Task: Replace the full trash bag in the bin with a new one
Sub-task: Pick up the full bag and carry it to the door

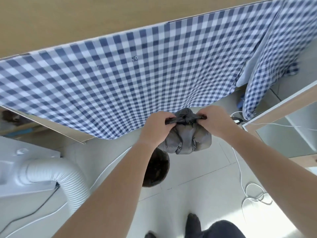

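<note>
Both hands, left [157, 128] and right [215, 121], are gripping with closed fingers [169, 118] the twisted ends of the bag [186, 138] knotted between them.

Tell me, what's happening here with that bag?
A person is tying off a full grey plastic trash bag, held up in the air in front of a blue-and-white checked cloth. The left hand and the right hand each grip one end of the bag's twisted top and pull it apart, as if tightening a knot. Below, the round dark bin stands on the pale tiled floor, partly hidden by the left forearm. Whether a fresh bag is in it cannot be told.
</note>
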A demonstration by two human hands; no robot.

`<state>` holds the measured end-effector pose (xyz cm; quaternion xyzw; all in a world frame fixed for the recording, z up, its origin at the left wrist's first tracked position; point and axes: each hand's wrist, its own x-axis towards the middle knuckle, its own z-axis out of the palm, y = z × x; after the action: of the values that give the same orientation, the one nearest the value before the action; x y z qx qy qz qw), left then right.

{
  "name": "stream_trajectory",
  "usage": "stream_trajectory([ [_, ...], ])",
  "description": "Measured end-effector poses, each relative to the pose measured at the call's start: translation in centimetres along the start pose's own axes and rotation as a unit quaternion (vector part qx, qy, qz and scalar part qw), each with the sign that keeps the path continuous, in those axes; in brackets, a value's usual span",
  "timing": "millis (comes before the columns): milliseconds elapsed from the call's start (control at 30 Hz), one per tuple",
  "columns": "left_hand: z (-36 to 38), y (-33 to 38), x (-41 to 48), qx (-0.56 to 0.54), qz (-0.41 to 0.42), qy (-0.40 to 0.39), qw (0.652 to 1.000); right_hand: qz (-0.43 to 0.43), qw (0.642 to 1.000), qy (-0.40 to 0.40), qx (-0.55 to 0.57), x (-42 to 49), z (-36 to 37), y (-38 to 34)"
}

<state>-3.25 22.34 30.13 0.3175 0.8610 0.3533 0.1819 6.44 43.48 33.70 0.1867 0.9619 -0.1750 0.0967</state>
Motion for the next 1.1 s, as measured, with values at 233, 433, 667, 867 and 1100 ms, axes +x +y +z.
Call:
stream_trajectory([
  [233,-10.6,8.6,-6.4,0.002,-0.035,0.033,0.999,-0.024,0.998,-0.011,0.063,-6.5,-11.3,-7.5],
  [433,-16.5,12.8,-12.9,0.022,-0.077,0.051,0.995,-0.041,0.991,-0.057,0.117,-12.3,-17.4,-11.9],
  [667,-20.4,16.8,-18.7,-0.032,-0.099,0.03,0.994,-0.076,0.992,-0.023,0.095,-17.4,-20.2,-14.7],
  [867,-22.5,18.8,-22.2,-0.092,-0.113,0.039,0.989,-0.087,0.989,-0.018,0.119,-19.5,-22.2,-15.7],
  [1100,-24.1,19.6,-24.4,-0.044,-0.117,0.106,0.986,-0.11,0.981,-0.038,0.154,-20.5,-23.3,-17.9],
])
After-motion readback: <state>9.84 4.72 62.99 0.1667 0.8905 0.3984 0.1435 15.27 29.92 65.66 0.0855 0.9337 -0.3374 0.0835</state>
